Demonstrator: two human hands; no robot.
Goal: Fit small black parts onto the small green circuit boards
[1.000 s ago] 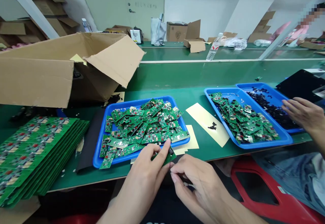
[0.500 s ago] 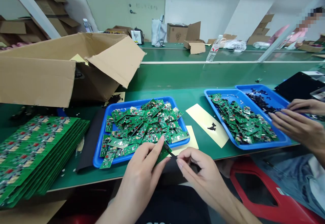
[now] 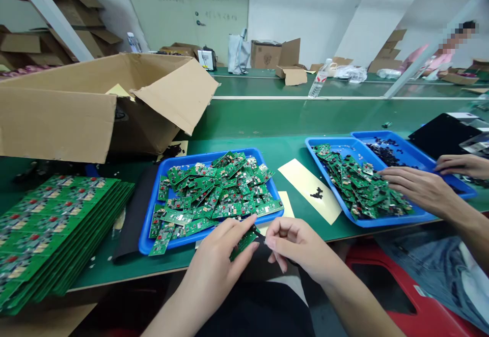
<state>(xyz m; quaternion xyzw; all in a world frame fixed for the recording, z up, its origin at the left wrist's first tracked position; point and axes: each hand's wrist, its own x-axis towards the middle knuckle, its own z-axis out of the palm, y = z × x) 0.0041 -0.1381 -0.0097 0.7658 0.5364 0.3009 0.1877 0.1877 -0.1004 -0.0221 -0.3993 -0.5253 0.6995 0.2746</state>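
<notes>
My left hand point(image 3: 219, 255) grips a small green circuit board point(image 3: 243, 243) between thumb and fingers, in front of the near edge of a blue tray point(image 3: 147, 225). A small dark piece shows at the board's upper right end. Close to that end is my right hand point(image 3: 300, 245), thumb and index finger pinched together and the other fingers curled. Whatever lies in that pinch is too small to make out. Loose circuit boards point(image 3: 214, 189) are heaped in the tray.
Stacked green board panels point(image 3: 57, 225) stand at left, below a large open cardboard box point(image 3: 57, 123). Yellowish paper point(image 3: 301, 179) bears black bits. At right, a co-worker's hand point(image 3: 420, 187) reaches over a second blue tray point(image 3: 367, 222); black parts point(image 3: 385, 153) lie in another beyond it.
A black strip stretched between the board and my right fingers before; now the strip no longer spans that gap and my right fingers are more curled. The co-worker's hand has moved left over the boards.
</notes>
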